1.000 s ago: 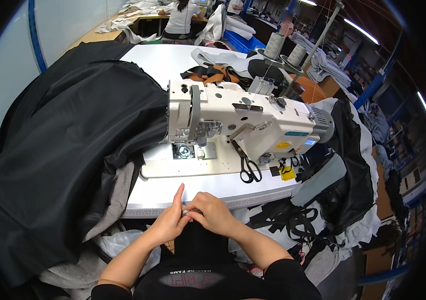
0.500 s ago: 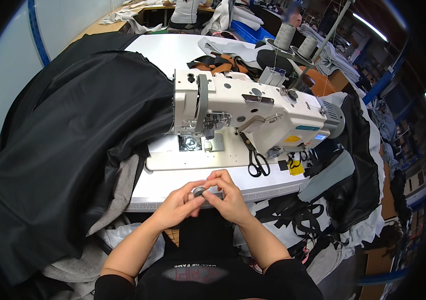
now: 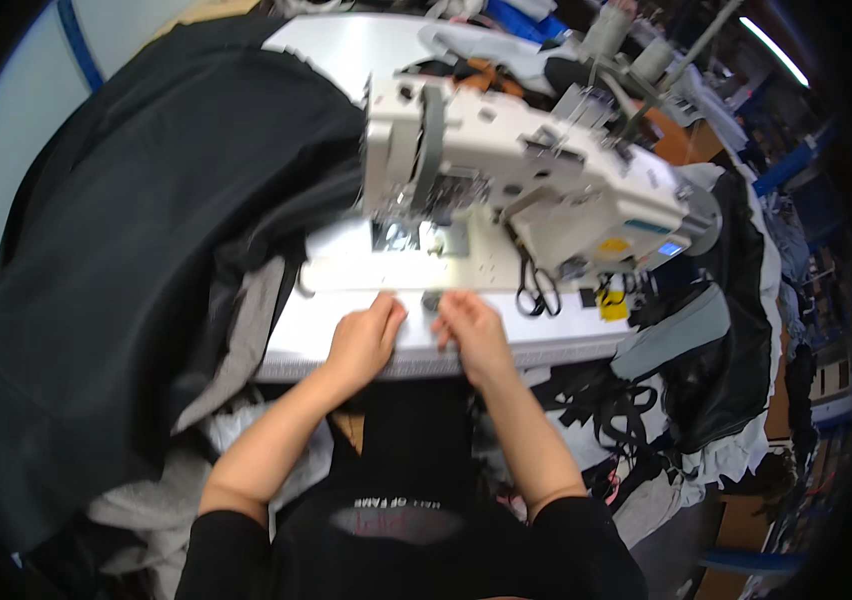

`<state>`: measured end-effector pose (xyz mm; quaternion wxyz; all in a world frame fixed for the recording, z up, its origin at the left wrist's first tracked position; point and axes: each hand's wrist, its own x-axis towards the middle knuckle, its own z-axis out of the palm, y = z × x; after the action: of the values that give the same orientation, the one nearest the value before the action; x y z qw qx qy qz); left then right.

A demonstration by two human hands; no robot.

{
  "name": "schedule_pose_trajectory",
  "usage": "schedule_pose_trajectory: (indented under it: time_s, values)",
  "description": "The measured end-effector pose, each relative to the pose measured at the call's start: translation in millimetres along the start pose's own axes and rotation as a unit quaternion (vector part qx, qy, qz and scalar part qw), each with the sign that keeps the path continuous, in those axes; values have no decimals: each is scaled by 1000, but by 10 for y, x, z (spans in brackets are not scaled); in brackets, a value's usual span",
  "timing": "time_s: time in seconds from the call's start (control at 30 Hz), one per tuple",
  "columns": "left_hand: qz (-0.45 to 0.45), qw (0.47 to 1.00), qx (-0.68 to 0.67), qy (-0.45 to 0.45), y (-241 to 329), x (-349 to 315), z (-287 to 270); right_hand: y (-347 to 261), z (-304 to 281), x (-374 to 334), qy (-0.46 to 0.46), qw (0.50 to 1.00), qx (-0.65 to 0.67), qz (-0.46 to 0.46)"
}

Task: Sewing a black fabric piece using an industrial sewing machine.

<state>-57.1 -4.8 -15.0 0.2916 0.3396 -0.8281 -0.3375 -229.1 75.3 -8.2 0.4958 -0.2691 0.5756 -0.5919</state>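
Observation:
A small round grey bobbin (image 3: 432,300) is pinched at the fingertips of my right hand (image 3: 473,332), just over the white table in front of the sewing machine (image 3: 506,150). To its left, my left hand (image 3: 366,342) is closed with thumb and fingers pressed together, apart from the bobbin. Whatever those fingers hold, if anything, is too small to make out. Beyond both hands, the machine's bed (image 3: 346,274) has an opening with the shiny metal hook (image 3: 398,237) showing in it. Motion blurs both hands slightly.
Large black material (image 3: 156,230) covers the table's left side, with a grey fabric edge (image 3: 236,345) hanging down. Black-handled scissors (image 3: 538,295) lie right of the hands, beside a yellow item (image 3: 613,305). A grey-blue panel (image 3: 676,330) and black straps (image 3: 616,415) lie farther right.
Both hands have moved forward toward the machine and apart. The bobbin, held between both hands before, is now in my right hand only. The view has shifted, so the machine sits higher.

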Motion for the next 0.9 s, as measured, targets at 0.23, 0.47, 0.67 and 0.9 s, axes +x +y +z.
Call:
schedule_pose_trajectory:
  time_s: [0.23, 0.47, 0.67, 0.9]
  values:
    - [95, 985, 130, 62, -271, 400, 221, -19, 170, 638, 54, 998, 7, 6]
    - [134, 962, 200, 131, -320, 532, 291, -98, 392, 1028, 81, 984, -143, -71]
    - [146, 962, 174, 151, -323, 597, 317, 0, 435, 1280, 120, 966, -187, -131]
    - [163, 954, 190, 166, -361, 645, 327, -18, 437, 1337, 131, 937, -284, -156]
